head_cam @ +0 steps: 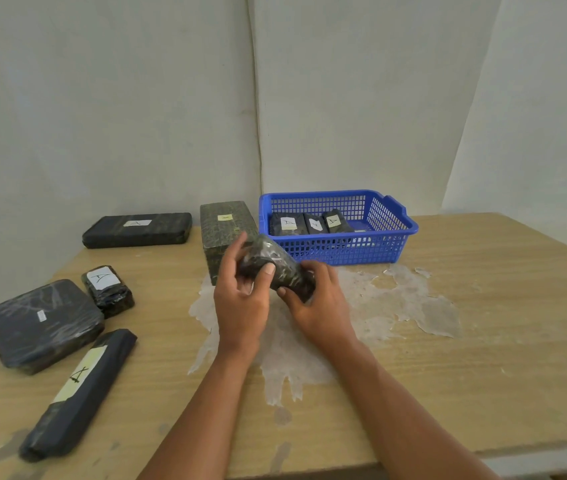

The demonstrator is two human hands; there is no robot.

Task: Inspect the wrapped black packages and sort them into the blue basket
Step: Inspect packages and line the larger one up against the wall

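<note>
So both hands are wrapped round one small wrapped package (275, 268) above the bench (448, 375), just in front of the blue basket (341, 252): left hand (240, 299) at its near end, right hand (320, 306) underneath. That shiny film looks slippery, so I'd guess a loose grip could drop it short of the basket. Its label isn't showing, so I can't tell what's marked on it.

A worn wooden table (448, 375) carries five wrapped black packages (43, 323) and a blue basket (341, 251).
</note>
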